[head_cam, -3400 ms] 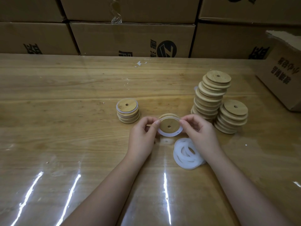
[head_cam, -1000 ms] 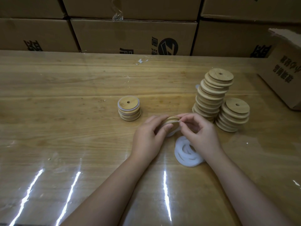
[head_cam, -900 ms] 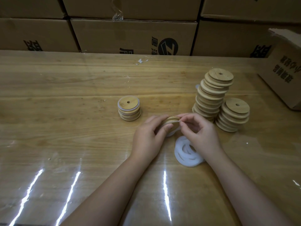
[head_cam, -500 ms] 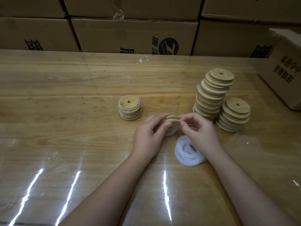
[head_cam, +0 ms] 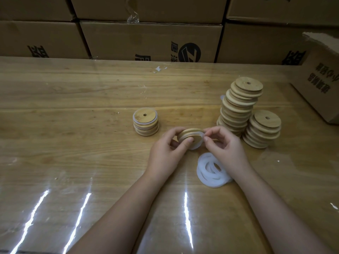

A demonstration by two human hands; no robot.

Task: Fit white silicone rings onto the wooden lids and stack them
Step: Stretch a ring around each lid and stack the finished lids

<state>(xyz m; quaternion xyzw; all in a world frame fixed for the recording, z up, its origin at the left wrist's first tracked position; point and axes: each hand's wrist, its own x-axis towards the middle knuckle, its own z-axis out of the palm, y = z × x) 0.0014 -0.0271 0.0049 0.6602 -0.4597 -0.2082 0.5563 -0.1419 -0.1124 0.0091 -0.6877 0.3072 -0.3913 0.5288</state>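
1. Lid in hand: a round wooden lid [head_cam: 189, 133], pale and with a stepped rim, is held tilted just above the middle of the worktop [head_cam: 73, 125]. A white silicone ring [head_cam: 196, 146] sits partly round its lower rim.
2. The left hand [head_cam: 165, 153] grips the lid, thumb on the near face and fingers curled over the far edge.
3. The right hand [head_cam: 225, 147] pinches the ring at the lid's right edge between thumb and forefinger, with the other fingers loosely curled.
4. A pile of loose rings [head_cam: 201, 173] lies flat just nearer than the hands, partly under the right wrist.
5. Left of the hands stands a low finished stack [head_cam: 145, 119]; white shows round its top lid, which has a small centre hole.
6. Toward the right edge a tall leaning stack [head_cam: 236, 110] stands with a shorter stack [head_cam: 264, 125] close against it.
7. Cardboard boxes [head_cam: 152, 39] line the far edge, and an open carton [head_cam: 322, 85] sits at the far right corner.
8. The worktop stretches wide to the left of the finished stack and toward the near edge, glossy with streaks of light.
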